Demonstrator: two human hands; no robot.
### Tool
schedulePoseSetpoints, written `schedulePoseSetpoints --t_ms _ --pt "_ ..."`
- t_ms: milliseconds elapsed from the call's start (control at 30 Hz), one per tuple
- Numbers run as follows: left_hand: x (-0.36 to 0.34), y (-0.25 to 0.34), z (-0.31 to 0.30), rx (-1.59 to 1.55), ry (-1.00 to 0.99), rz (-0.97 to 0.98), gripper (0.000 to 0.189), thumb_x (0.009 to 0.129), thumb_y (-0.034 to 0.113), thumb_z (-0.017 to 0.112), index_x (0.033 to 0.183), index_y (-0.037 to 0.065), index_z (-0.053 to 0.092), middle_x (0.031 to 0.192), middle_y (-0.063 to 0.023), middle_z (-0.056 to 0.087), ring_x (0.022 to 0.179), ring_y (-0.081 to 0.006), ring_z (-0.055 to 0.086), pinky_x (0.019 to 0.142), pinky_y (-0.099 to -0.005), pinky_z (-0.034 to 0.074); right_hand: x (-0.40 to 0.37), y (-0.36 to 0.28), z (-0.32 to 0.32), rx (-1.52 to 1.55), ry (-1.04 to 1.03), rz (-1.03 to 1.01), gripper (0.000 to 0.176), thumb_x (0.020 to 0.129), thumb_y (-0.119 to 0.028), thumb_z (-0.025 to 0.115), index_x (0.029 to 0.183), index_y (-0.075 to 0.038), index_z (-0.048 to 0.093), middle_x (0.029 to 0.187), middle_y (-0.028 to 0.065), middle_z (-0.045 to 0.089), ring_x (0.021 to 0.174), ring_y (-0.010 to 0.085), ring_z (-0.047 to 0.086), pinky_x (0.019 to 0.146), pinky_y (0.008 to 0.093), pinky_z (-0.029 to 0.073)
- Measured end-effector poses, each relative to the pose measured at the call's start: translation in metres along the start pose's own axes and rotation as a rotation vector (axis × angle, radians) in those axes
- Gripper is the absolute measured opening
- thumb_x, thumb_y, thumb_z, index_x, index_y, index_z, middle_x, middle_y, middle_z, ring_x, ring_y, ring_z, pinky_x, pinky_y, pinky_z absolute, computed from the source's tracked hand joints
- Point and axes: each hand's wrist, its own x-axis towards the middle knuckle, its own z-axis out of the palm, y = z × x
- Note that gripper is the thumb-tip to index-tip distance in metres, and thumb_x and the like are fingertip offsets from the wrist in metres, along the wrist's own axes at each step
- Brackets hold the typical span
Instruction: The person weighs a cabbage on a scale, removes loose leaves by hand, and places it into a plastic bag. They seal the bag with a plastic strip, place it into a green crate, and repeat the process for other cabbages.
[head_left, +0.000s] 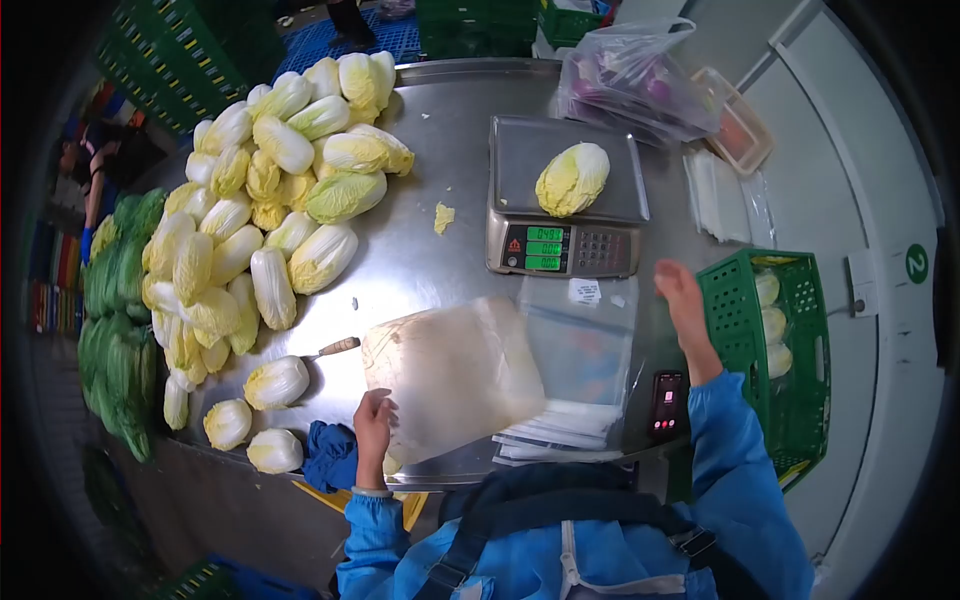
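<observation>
Spreading over the left of the brushed-metal table (430, 120), a heap of smooth white-ribbed, crinkly yellow-leaved cabbages (235, 252) lies near a turned wooden handle (340, 346) and a crumpled dark-blue cloth (330, 457). The left hand (373, 425) curls at the edge of a cloudy, stained, off-white flat sheet (455, 370); whether its grip pinches that edge, I cannot tell. Farther right, one plump oval yellow-and-white cabbage (573, 180) rests on a grey metal scale (620, 180) with lit green digits, so weighing seems the step in hand; moving this rounded head would call for a broad, gentle hold. Released and empty, the right hand (682, 295) hovers between scale and perforated green plastic crate (725, 330).
</observation>
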Motion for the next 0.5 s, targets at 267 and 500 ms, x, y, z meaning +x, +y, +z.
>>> schedulePoseSetpoints --t_ms 267,500 --pt "0.001 -0.043 0.014 0.027 0.043 -0.106 0.025 0.090 0.011 0.058 0.114 0.002 0.057 0.097 -0.0136 0.066 0.082 -0.0195 0.065 0.073 -0.0322 0.051 0.168 -0.034 0.091 0.311 0.128 0.319 0.107 0.072 -0.047 0.078 0.147 0.001 0.018 0.134 0.0224 0.044 0.120 0.0304 0.049 0.099 0.0369 0.042" --pt "0.002 -0.072 0.019 0.104 -0.023 -0.035 0.041 0.087 0.009 0.057 0.128 0.004 0.051 0.113 -0.0180 0.063 0.106 -0.0287 0.062 0.090 -0.0362 0.047 0.198 -0.058 0.133 0.526 -0.203 0.218 0.068 0.076 -0.018 0.076 0.126 0.003 0.034 0.117 0.0188 0.055 0.100 0.0321 0.063 0.082 0.0415 0.056"
